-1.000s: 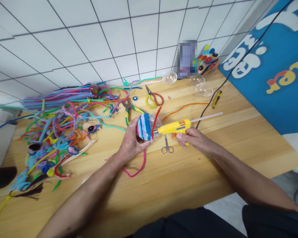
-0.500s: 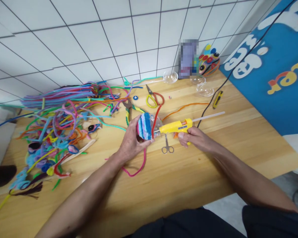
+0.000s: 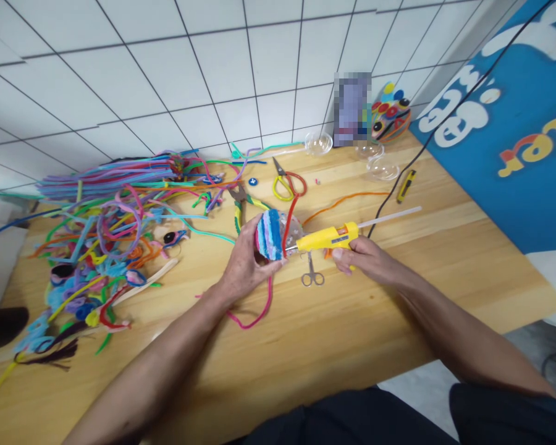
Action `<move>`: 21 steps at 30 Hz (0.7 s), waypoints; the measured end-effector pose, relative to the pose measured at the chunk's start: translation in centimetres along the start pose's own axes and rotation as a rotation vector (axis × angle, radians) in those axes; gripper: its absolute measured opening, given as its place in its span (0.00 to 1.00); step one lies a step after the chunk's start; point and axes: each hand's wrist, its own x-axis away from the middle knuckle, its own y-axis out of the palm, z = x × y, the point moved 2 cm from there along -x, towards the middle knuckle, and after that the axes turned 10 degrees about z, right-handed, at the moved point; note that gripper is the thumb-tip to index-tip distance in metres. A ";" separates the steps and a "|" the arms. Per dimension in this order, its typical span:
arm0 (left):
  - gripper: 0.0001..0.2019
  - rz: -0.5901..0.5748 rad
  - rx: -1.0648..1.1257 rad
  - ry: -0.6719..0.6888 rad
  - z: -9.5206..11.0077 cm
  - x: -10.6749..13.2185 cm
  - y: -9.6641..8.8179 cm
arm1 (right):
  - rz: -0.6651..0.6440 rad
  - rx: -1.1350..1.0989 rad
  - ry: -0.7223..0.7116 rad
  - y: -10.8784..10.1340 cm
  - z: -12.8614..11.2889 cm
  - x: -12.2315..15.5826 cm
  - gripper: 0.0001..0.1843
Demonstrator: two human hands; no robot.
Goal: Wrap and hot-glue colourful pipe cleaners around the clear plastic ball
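My left hand is closed around a clear plastic ball partly covered in striped blue, white and pink pipe cleaners. A red pipe cleaner runs along the edge of the stripes, its upper end sticking out free. In my right hand is a yellow hot glue gun, with a pale glue stick poking out of its back. The gun's metal nozzle is at the ball, beside the red pipe cleaner's lower end. Whether glue is flowing is too small to tell.
Pliers, red-and-yellow scissors and small metal scissors lie around the ball. Tangled pipe cleaners cover the table's left. Clear plastic half-shells, a yellow cutter and a black cable are at the right.
Almost nothing differs. Both hands, the ball and the glue gun hold nearly the same position, with the nozzle still at the red pipe cleaner.
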 end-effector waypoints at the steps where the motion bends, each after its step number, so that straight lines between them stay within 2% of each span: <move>1: 0.53 -0.001 0.003 -0.001 0.0 0.0 0.0 | 0.004 0.007 -0.007 0.0 0.0 0.0 0.38; 7: 0.53 -0.002 -0.014 -0.019 0.4 -0.1 0.0 | 0.009 -0.018 0.013 -0.1 0.1 -0.2 0.37; 14: 0.53 -0.060 -0.016 0.039 0.5 0.0 -0.4 | 0.000 -0.067 0.019 0.0 0.2 -0.1 0.36; 21: 0.53 -0.079 -0.014 -0.004 0.5 -0.1 -0.4 | 0.014 -0.059 0.028 0.6 0.8 -0.2 0.37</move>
